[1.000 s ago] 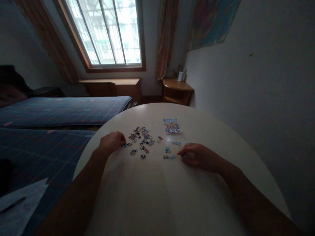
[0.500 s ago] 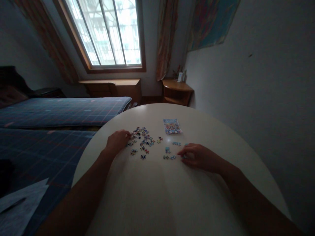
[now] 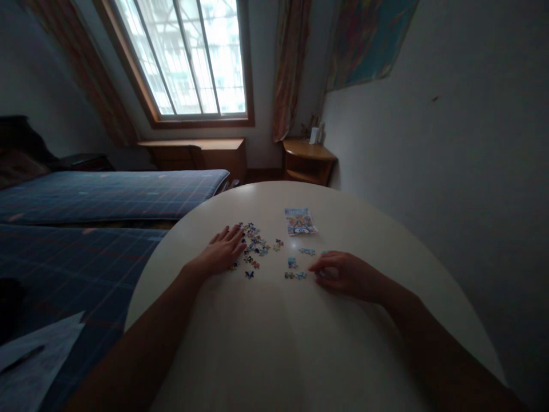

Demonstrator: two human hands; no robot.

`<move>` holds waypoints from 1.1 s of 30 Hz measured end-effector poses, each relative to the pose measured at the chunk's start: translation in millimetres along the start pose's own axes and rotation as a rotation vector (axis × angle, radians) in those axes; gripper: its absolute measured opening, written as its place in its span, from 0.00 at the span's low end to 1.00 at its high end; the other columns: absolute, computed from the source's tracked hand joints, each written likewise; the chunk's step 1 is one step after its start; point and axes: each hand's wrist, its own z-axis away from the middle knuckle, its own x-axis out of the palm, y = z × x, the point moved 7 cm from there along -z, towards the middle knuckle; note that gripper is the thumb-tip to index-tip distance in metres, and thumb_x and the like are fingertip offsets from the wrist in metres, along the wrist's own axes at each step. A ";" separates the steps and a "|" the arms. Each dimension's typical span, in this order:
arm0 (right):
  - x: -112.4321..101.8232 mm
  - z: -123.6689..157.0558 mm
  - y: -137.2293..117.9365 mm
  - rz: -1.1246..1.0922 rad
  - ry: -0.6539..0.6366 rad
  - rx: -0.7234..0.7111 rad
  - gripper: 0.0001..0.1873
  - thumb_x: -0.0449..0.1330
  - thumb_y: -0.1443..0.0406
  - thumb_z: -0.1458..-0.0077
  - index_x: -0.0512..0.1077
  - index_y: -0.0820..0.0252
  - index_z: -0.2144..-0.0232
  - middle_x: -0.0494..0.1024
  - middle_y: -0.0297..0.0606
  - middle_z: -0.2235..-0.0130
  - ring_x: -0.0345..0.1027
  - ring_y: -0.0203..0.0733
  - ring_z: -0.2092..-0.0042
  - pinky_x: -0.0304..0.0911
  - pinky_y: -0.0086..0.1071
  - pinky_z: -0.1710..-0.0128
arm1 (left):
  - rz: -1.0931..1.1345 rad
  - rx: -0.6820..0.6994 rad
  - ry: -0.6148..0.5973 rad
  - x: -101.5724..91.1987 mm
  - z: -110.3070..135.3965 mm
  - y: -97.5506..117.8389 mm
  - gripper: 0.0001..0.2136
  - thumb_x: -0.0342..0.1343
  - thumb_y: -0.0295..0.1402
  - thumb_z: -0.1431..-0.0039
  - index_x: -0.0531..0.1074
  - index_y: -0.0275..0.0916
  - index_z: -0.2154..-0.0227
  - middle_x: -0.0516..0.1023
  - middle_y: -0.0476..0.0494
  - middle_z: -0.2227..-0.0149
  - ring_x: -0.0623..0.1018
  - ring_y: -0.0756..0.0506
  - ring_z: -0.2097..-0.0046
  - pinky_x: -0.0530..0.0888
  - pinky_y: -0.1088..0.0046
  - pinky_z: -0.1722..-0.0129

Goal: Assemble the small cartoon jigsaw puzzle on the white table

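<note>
My left hand (image 3: 223,249) lies flat with spread fingers over the left side of a heap of loose jigsaw puzzle pieces (image 3: 257,246), covering some of them. Curved and a little apart, the fingers of my right hand (image 3: 343,274) rest on the table. A bluish patch, perhaps a puzzle piece, shows between its thumb and forefinger. Just left of that hand are a row of joined pieces (image 3: 295,275), a blue piece (image 3: 292,262) and a pale blue strip of pieces (image 3: 307,251). Part of another piece peeks out behind its knuckles.
The round white table (image 3: 274,343) holds everything. A colourful printed picture sheet (image 3: 300,221) lies beyond the pieces. To the left is a bed with a plaid cover (image 3: 107,194), and paper with a pen (image 3: 38,355) sits nearer. A wall rises at the right.
My left hand has moved right and opened from a curled pose to spread fingers over the heap's left pieces. My right hand stays almost in place.
</note>
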 end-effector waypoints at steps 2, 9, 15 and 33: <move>-0.4 0.1 -0.7 -0.004 0.006 -0.005 0.13 0.62 0.66 0.47 0.80 0.55 0.58 0.81 0.40 0.60 0.75 0.43 0.60 0.67 0.36 0.56 | -0.016 -0.014 -0.054 10.3 4.5 0.4 0.27 0.40 0.46 0.30 0.53 0.41 0.32 0.49 0.33 0.30 0.45 0.28 0.30 0.56 0.44 0.37; -0.6 0.5 -0.4 -0.031 0.014 -0.016 0.13 0.62 0.67 0.47 0.79 0.54 0.59 0.81 0.40 0.60 0.75 0.43 0.59 0.66 0.34 0.56 | -0.047 0.034 -0.027 7.1 12.1 5.1 0.21 0.46 0.45 0.33 0.65 0.47 0.40 0.60 0.38 0.33 0.56 0.32 0.31 0.58 0.48 0.37; 0.3 0.6 -0.7 -0.023 0.000 -0.011 0.13 0.61 0.66 0.47 0.79 0.56 0.58 0.81 0.41 0.60 0.74 0.43 0.60 0.67 0.35 0.56 | -0.079 -0.207 0.063 -32.9 11.1 -29.6 0.18 0.48 0.39 0.35 0.72 0.38 0.47 0.74 0.35 0.43 0.72 0.36 0.42 0.68 0.58 0.43; -0.8 0.1 -1.7 -0.034 0.010 -0.022 0.12 0.61 0.65 0.47 0.79 0.55 0.59 0.81 0.40 0.61 0.75 0.42 0.61 0.67 0.34 0.57 | 0.070 -0.270 0.128 -41.2 5.7 -35.9 0.15 0.47 0.35 0.34 0.80 0.46 0.56 0.79 0.47 0.51 0.79 0.46 0.54 0.73 0.75 0.54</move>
